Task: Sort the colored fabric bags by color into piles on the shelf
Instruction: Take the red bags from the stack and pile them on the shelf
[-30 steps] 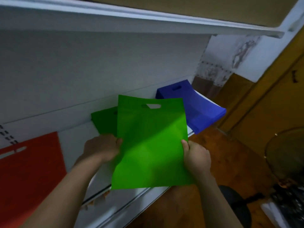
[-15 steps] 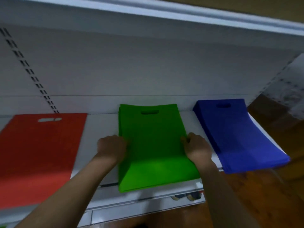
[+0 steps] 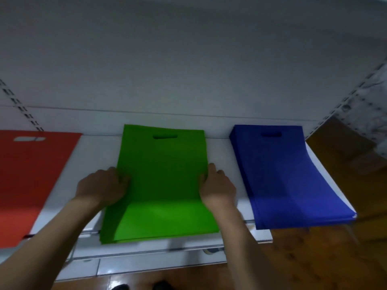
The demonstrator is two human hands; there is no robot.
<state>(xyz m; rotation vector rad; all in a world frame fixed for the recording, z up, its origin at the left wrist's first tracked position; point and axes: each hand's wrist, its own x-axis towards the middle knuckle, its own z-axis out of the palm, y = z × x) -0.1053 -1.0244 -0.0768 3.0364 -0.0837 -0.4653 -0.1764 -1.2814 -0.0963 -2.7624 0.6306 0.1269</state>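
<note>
Both hands are laid against the sides of the green pile [image 3: 161,181], which is seen in the middle of the white shelf [image 3: 226,155]. By the left hand [image 3: 102,187] the pile's left edge is touched at about half its length, the fingers being curled onto the fabric; whether the edge is truly pinched or only pressed cannot be told, since the fingertips are blurred. By the right hand [image 3: 217,188] the right edge is met at the same height, with the thumb raised along the fabric and the fingers bent beside it; here too a real grip cannot be made out. The green pile is hung over the shelf's front lip at its near end, and a handle slot is cut near its far end.

To the left, well apart from the green pile, a red pile [image 3: 31,181] is laid flat, its slot also at the far end and its left part cut off by the frame. To the right, a blue pile [image 3: 289,176] is stacked thicker, its near end drooped over the shelf's front edge.

Beyond the piles, the shelf's grey back panel [image 3: 188,70] is seen, with slotted uprights [image 3: 23,109] at either side. A wooden floor [image 3: 314,258] is visible below the shelf.
</note>
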